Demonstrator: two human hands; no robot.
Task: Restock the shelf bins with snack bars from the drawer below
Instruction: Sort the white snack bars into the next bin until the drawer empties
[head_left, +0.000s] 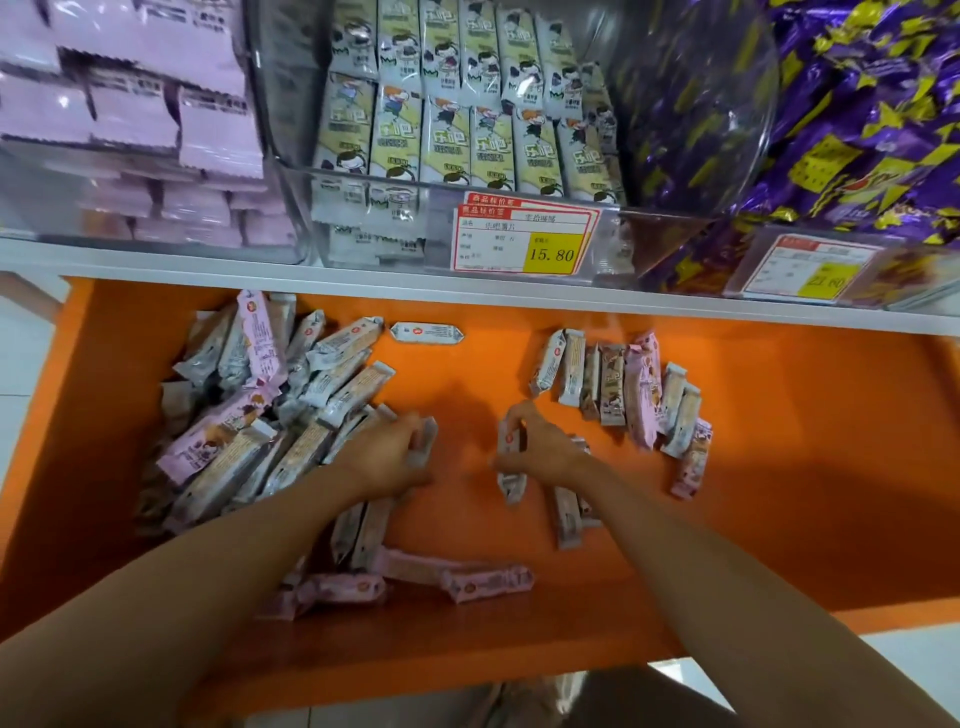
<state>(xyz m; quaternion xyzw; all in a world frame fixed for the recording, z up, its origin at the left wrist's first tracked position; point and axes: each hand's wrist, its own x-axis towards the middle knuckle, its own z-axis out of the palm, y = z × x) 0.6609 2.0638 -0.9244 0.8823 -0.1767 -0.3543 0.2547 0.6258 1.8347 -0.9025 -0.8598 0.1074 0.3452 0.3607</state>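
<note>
Many snack bars (249, 431) in orange drawer (779, 467)

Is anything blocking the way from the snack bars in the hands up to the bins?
Nothing visible does. The left hand and right hand each hold bars over the open orange drawer. The clear bins sit above, open on top, past the white shelf edge.

Silver and pink snack bars (270, 415) lie heaped in the orange drawer (779, 467); clear shelf bins (374, 208) above.

Red-bordered price tag (524, 236) reading 15.80; second price tag (810, 270) at right, blurred.
</note>
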